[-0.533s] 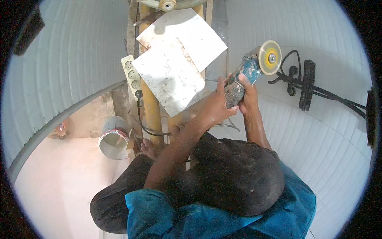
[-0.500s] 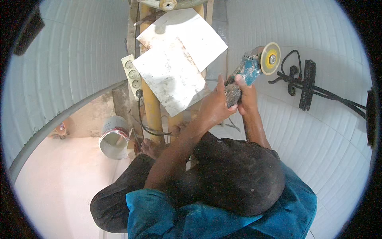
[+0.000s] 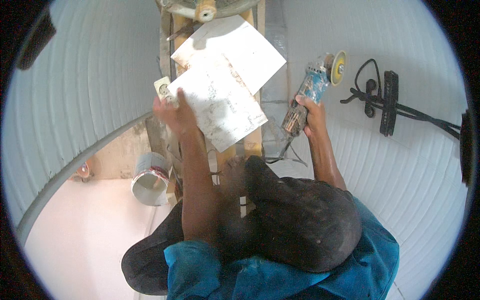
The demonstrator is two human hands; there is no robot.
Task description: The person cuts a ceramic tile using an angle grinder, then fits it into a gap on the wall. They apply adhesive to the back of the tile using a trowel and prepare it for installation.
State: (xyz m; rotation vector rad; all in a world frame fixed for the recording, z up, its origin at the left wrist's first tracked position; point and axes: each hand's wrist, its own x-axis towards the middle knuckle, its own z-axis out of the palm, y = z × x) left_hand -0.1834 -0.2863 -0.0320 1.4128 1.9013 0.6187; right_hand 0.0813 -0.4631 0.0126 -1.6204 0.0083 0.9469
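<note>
My right hand (image 3: pixel 313 116) is closed round the body of an angle grinder (image 3: pixel 314 85), blue with a dark, worn rear end. Its yellow-faced disc (image 3: pixel 338 68) points up and away to the right. At the left, my left hand (image 3: pixel 175 116) has its fingers round the lower part of a pale power strip (image 3: pixel 163 86), hiding the plug end. Right beside that hand lies a dusty white tile (image 3: pixel 220 107), overlapping a second white tile (image 3: pixel 255 50). Both rest on a stand of wooden and yellow bars (image 3: pixel 253 142).
A paint-stained bucket (image 3: pixel 151 167) stands left of my legs. Black cables with a dark bar-shaped block (image 3: pixel 389 102) lie on the right over white ribbed sheeting (image 3: pixel 415 170). A round frame (image 3: pixel 225 7) sits at the far end. The grinder's cord (image 3: pixel 285 150) trails toward my knee.
My left hand has left the rear of the grinder and moved left to the power strip. The right hand alone now holds the grinder, whose disc shows more edge-on.
</note>
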